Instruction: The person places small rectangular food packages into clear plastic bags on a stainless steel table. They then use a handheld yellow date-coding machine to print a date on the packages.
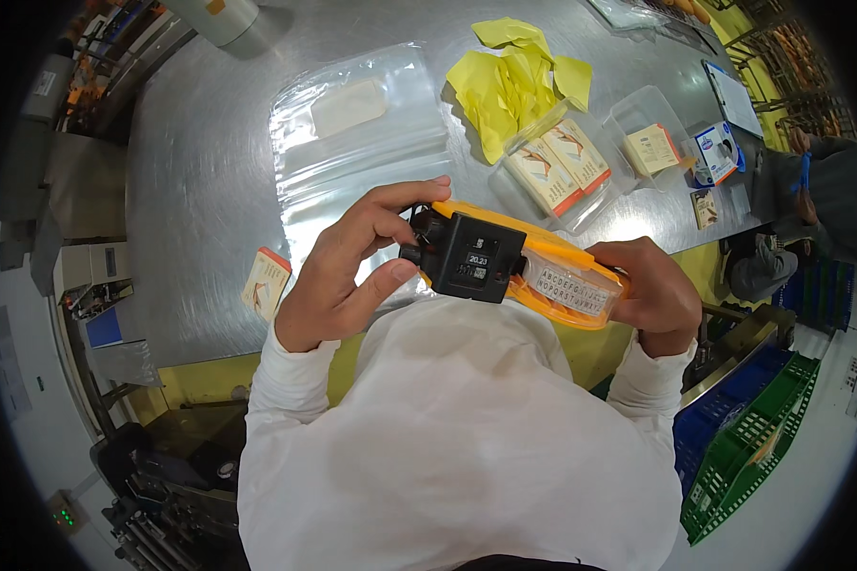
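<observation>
Both hands hold a yellow and black handheld label gun (564, 246) sideways above the near edge of the steel table. My left hand (357, 264) pinches a black knob at its left end between thumb and fingers. Around the yellow end at the right, my right hand (650, 285) is closed. A clear window there shows rows of letters. A clear plastic bag (361, 143) lies flat beyond my left hand. Beside that hand rests a single cream and orange card box (266, 282). More such boxes (557, 168) sit in a clear plastic tub (600, 207).
Crumpled yellow paper (510, 86) lies behind the tub. To the right are a second tub (643, 107), a blue and white box (715, 153) and a clipboard (732, 96). A metal cylinder (218, 18) stands far left. Another person (814, 185) is at the right, near green and blue crates (750, 442).
</observation>
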A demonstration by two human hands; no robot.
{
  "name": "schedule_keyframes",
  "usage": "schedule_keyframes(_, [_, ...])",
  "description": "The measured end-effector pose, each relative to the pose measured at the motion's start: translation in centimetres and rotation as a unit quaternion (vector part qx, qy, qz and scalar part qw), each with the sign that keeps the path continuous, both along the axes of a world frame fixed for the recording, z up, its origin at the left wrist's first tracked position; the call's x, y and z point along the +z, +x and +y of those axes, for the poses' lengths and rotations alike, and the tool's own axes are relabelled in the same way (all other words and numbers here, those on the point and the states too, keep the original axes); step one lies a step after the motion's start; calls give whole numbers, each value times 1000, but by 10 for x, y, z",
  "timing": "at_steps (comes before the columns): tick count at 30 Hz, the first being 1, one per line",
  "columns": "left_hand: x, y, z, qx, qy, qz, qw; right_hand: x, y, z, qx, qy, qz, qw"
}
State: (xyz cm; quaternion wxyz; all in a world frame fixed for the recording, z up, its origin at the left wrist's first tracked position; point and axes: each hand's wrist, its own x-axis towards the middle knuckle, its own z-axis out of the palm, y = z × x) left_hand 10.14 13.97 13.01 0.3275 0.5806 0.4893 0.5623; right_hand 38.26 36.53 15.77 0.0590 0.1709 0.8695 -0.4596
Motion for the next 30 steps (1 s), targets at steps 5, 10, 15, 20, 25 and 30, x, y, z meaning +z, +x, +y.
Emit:
schedule_keyframes(5, [-1,6,0,42,24,58,997,0,-1,-4,-3,0,19,1000])
schedule_keyframes(10, [-5,11,2,51,47,49,996,2,0,-4,-6,-7,12,1000])
schedule_keyframes(15, [-6,13,4,57,55,46,996,1,0,-6,-13,-6,17,1000])
schedule_keyframes(20, [-6,16,4,57,51,20,997,4,-2,-8,-19,-2,18,1000])
schedule_keyframes(25, [-11,16,6,66,72,53,994,7,-2,-7,-13,-1,7,1000])
schedule_keyframes(30, [-16,18,9,79,96,51,991,4,-1,-5,-12,-9,23,1000])
